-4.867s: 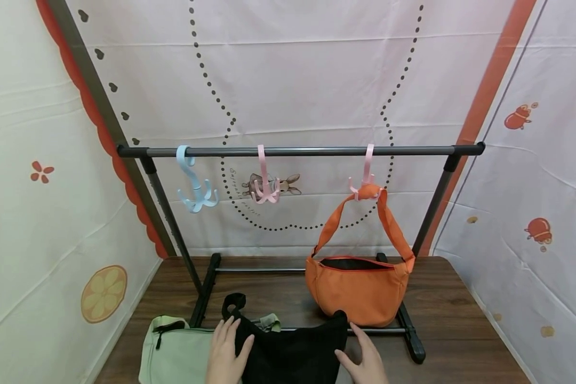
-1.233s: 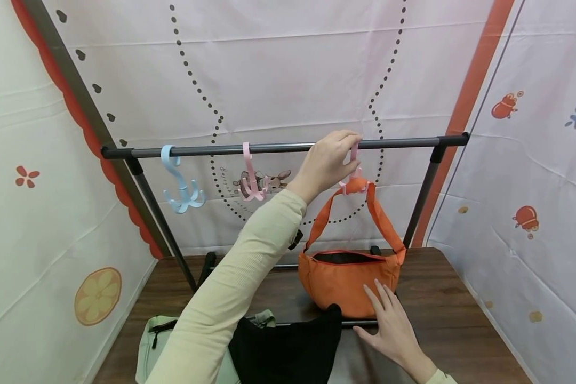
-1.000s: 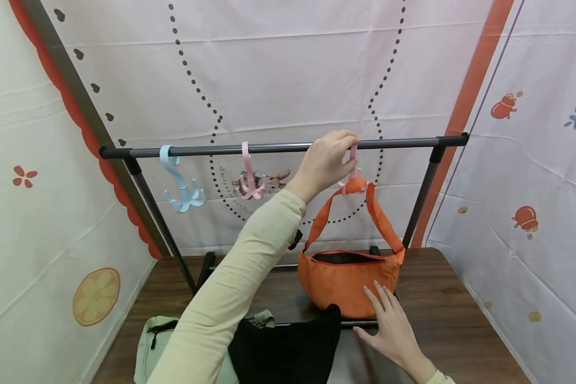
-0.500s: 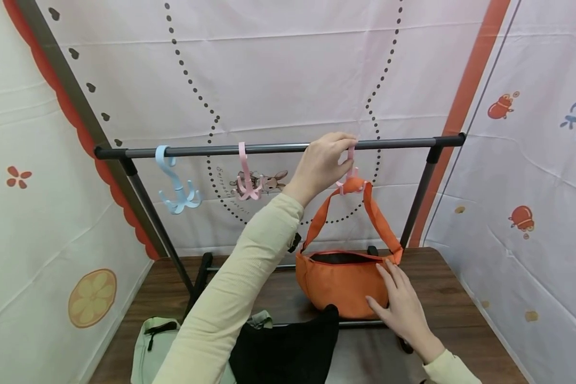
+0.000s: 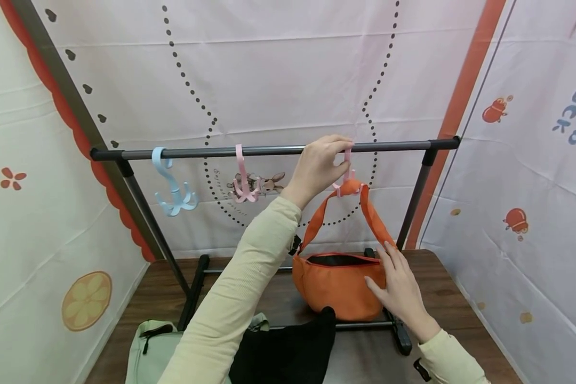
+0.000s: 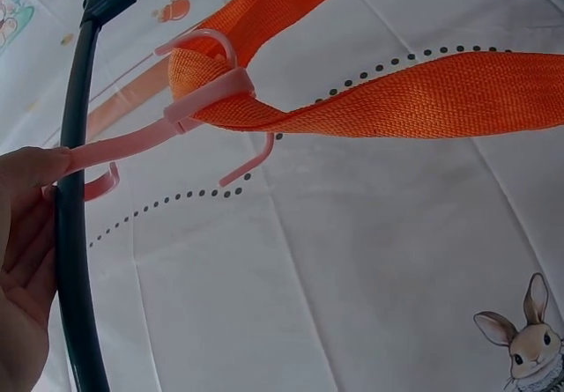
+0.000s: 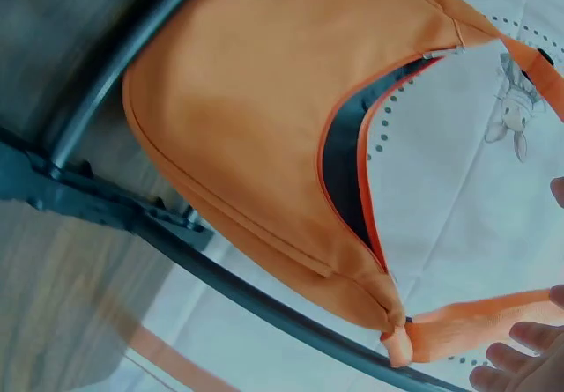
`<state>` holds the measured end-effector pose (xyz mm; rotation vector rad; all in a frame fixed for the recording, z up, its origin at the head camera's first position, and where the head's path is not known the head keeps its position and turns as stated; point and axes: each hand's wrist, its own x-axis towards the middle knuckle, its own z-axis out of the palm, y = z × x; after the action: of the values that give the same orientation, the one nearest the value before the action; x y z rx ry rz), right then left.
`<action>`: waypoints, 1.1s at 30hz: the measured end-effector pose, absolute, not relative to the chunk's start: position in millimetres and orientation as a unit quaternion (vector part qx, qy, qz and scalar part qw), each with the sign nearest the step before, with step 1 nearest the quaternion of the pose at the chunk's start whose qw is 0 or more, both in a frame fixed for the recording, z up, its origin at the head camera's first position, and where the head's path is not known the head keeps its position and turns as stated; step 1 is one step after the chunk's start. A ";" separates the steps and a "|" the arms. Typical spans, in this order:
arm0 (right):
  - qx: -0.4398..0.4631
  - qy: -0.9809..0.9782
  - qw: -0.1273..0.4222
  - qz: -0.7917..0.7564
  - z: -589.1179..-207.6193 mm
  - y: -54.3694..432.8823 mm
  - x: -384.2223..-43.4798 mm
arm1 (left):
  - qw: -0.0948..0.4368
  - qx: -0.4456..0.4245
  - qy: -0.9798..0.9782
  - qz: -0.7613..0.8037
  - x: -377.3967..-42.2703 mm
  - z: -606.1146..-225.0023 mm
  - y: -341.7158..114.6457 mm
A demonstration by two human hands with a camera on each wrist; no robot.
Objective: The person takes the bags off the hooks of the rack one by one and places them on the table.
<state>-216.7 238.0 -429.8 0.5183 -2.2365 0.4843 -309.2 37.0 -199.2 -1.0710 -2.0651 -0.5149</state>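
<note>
My left hand (image 5: 319, 168) is up at the rack's black rail (image 5: 389, 145). Its thumb and fingers pinch the stem of a pink claw hook (image 6: 132, 143) hung there. An orange shoulder bag (image 5: 336, 290), its zip gaping, dangles from this hook by its strap (image 6: 397, 97), which is looped over the prongs. Fingers loosely spread, my right hand (image 5: 400, 285) is at the bag's right end, fingertips close to the strap's lower part; in the right wrist view those fingers (image 7: 529, 361) show beside the strap.
Left on the rail hang a blue claw hook (image 5: 175, 197) and another pink hook (image 5: 241, 176), both bare. A light green bag (image 5: 149, 352) and a black bag (image 5: 288, 349) lie at the wooden table's (image 5: 465, 330) front, partly behind my left sleeve. Printed cloth surrounds the table.
Both hands were at the black bag earliest on; the left has since gone up to the hook. In the last second my right hand rose along the orange bag towards its strap.
</note>
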 end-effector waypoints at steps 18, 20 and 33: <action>0.164 -0.858 0.425 0.237 -364.3 227.8 -267.5 | 0.368 -0.400 -0.808 -0.226 -308.2 -199.3 39.3; 0.158 -0.852 0.439 0.239 -355.1 224.3 -274.5 | 0.368 -0.401 -0.808 -0.227 -308.5 -199.1 38.9; 0.119 -0.810 0.463 0.338 -328.8 206.3 -297.9 | 0.355 -0.395 -0.815 -0.231 -306.4 -198.3 39.5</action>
<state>-297.9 206.3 -328.8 0.2936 -1.9915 0.8313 -306.4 39.5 -198.3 -1.0201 -2.1060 -0.5972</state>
